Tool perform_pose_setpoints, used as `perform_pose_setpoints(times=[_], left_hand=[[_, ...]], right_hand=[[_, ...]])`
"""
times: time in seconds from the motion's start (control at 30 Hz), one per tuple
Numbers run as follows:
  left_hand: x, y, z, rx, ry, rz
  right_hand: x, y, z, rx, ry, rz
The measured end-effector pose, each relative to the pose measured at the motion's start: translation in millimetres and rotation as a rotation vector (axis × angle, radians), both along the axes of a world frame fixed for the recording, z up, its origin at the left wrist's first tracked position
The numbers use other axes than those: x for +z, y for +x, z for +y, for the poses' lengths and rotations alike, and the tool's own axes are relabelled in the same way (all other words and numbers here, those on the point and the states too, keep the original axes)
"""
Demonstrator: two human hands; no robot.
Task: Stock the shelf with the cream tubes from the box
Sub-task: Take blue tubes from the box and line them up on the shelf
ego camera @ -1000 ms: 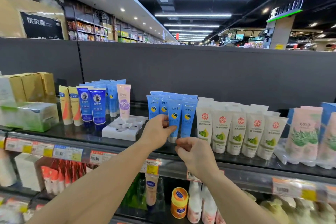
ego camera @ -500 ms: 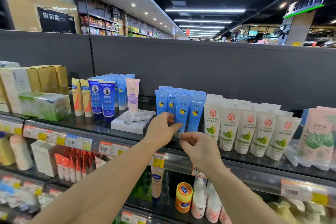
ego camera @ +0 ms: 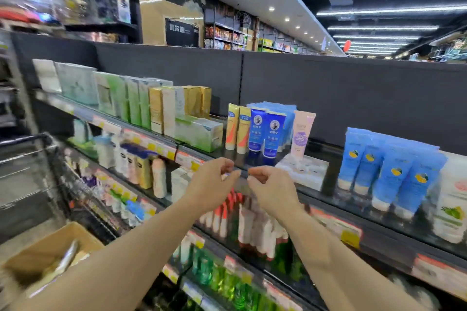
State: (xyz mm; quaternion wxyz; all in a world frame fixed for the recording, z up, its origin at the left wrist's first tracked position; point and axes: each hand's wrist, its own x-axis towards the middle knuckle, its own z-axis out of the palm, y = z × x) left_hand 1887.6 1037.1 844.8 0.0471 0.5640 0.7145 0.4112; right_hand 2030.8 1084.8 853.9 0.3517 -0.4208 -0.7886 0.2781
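The light blue cream tubes [ego camera: 390, 171] stand in rows on the top shelf [ego camera: 333, 159], now at the right of the view. My left hand [ego camera: 211, 184] and my right hand [ego camera: 274, 190] hover side by side in front of the shelf edge, left of those tubes. Their fingers are loosely curled and I see nothing in them. The open cardboard box [ego camera: 75, 228] sits at the lower left, under my left forearm, with a blurred pale pack showing inside it.
Dark blue, yellow and pink tubes [ego camera: 262, 131] stand just behind my hands, beside a white tube tray [ego camera: 300, 169]. Green and gold cartons [ego camera: 156, 108] fill the shelf farther left. A dark wire cart [ego camera: 38, 159] stands at the left. Lower shelves hold bottles.
Both hands have let go of the light blue tubes and pulled back to the left. My view has swung left, bringing the cardboard box and the cart into sight.
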Motion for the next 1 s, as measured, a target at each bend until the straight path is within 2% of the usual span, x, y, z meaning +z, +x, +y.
perform_pose_setpoints(times=[0.1, 0.23, 0.37, 0.63, 1.0], left_hand=[[-11, -95, -49, 0.132, -0.122, 0.145], [-28, -225, -110, 0.309, -0.307, 0.33], [-40, -328, -166, 0.467, -0.428, 0.464], [-74, -442, -199, 0.564, -0.531, 0.476], [-139, -565, -156, 0.565, -0.661, 0.29]], right_hand=[[-13, -99, -23, 0.125, 0.001, -0.039], [-35, -235, -68, 0.308, 0.011, -0.256], [-63, -356, -110, 0.357, 0.114, -0.357], [-103, -482, -130, 0.375, 0.148, -0.464], [-157, -613, -65, 0.389, 0.074, -0.557]])
